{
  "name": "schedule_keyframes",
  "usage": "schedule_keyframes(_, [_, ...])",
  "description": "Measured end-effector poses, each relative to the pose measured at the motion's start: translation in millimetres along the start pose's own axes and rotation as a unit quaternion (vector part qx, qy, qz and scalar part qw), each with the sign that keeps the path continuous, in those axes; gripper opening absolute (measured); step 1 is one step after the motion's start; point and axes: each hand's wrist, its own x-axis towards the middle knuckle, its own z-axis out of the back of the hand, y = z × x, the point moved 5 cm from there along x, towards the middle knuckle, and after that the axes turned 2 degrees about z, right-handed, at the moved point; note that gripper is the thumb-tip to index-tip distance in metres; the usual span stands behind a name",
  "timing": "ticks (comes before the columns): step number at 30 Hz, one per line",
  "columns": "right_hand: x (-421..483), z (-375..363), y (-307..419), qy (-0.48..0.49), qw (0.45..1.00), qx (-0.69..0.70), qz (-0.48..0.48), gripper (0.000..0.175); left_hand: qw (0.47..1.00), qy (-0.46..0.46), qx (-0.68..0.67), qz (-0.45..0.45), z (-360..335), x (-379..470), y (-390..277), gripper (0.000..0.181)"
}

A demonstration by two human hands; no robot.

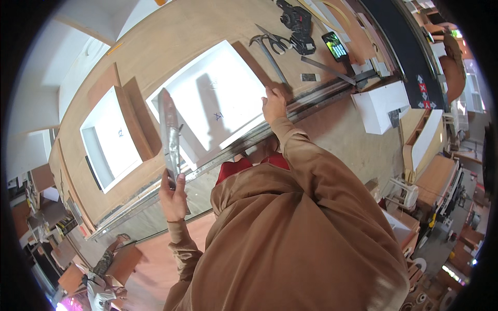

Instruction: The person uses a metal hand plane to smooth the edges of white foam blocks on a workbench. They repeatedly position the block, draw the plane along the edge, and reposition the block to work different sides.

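Note:
My left hand (174, 200) is closed around the lower end of a long, flat, greyish metal tool (169, 132), which looks partly wrapped in tape and stands up over the left side of a large white shallow box (237, 85). My right hand (275, 104) grips the right front corner of that box, its fingers over the rim. Blue marks are on the box's white inner face. To the left lies a smaller white box (111, 140) with brown outer sides, also marked in blue. The far end of the tool rises above the large box's left rim.
Beyond the right hand on the wooden workbench (171, 50) lie a claw hammer (272, 60), scissors (278, 42), a cordless power tool (297, 23), a lit phone (334, 46) and a metal ruler (327, 70). A white angular piece (379, 105) stands off the bench's right end. Other people are at both sides.

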Motion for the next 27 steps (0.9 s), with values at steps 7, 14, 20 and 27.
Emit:
schedule_keyframes(7, [49, 2, 30, 0.004, 0.999, -0.019, 0.04, 0.02, 0.994, 0.048, 0.084, -0.052, -23, 10, -4, 0.052])
schedule_keyframes(14, [54, -5, 36, -0.003, 0.997, 0.015, 0.072, 0.028, 0.996, 0.045, 0.073, -0.016, -47, 1, -7, 0.042])
schedule_keyframes(20, [79, -83, 78, 0.232, 0.938, 0.11, 0.233, 0.05, 0.999, 0.006, 0.032, 0.027, -66, -31, -26, 0.039])
schedule_keyframes(27, [103, -128, 132, 0.465, 0.819, -0.119, 0.315, 0.073, 0.99, -0.1, -0.052, 0.082, -54, -98, -10, 0.063])
